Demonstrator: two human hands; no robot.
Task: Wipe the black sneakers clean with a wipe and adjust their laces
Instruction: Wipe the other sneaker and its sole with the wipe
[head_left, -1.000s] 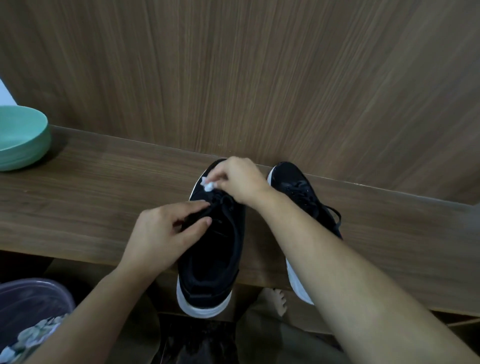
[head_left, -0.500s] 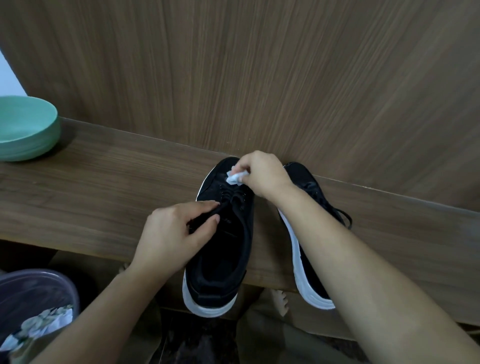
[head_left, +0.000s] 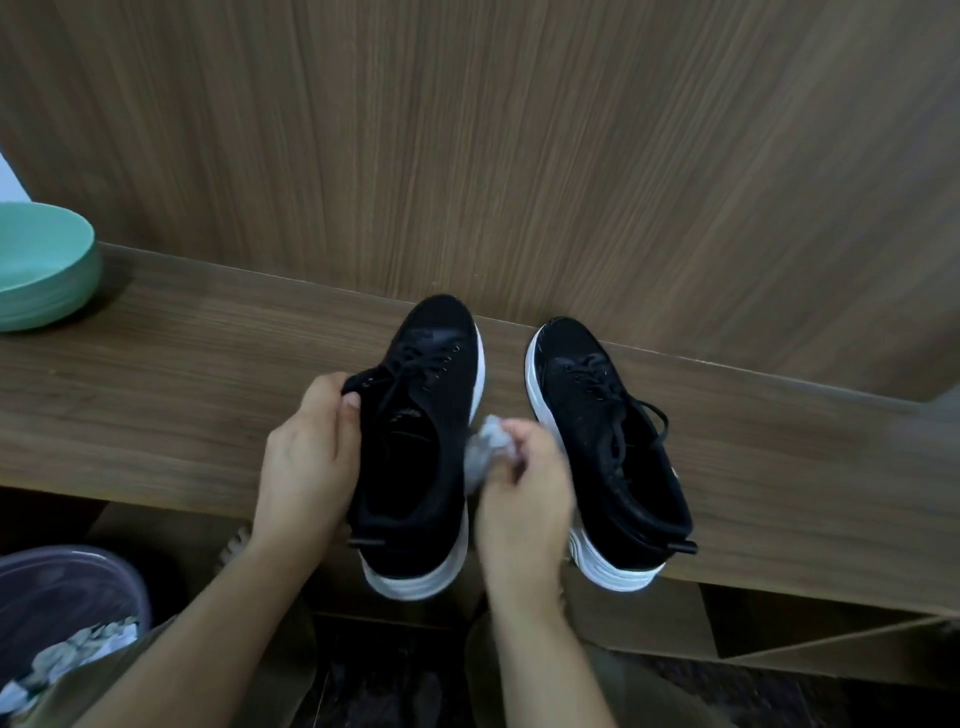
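Two black sneakers with white soles stand side by side on a wooden ledge (head_left: 182, 374), toes toward the wood wall. My left hand (head_left: 306, 462) grips the left side of the left sneaker (head_left: 415, 457) at its collar, thumb on the lace flap. My right hand (head_left: 524, 493) pinches a crumpled white wipe (head_left: 485, 449) between the two shoes, against the left sneaker's right side; it is motion-blurred. The right sneaker (head_left: 608, 447) stands untouched, its laces tied loosely with a loop hanging to the right.
A green bowl (head_left: 41, 270) sits at the ledge's far left. A translucent bin (head_left: 67, 613) holding crumpled wipes stands at lower left below the ledge. The sneakers' heels overhang the ledge's front edge. My knees show under the hands.
My right hand pulled back with the wipe from the left sneaker's toe to its right side. My left hand shifted from the laces to the shoe's left collar. The camera view shifted too.
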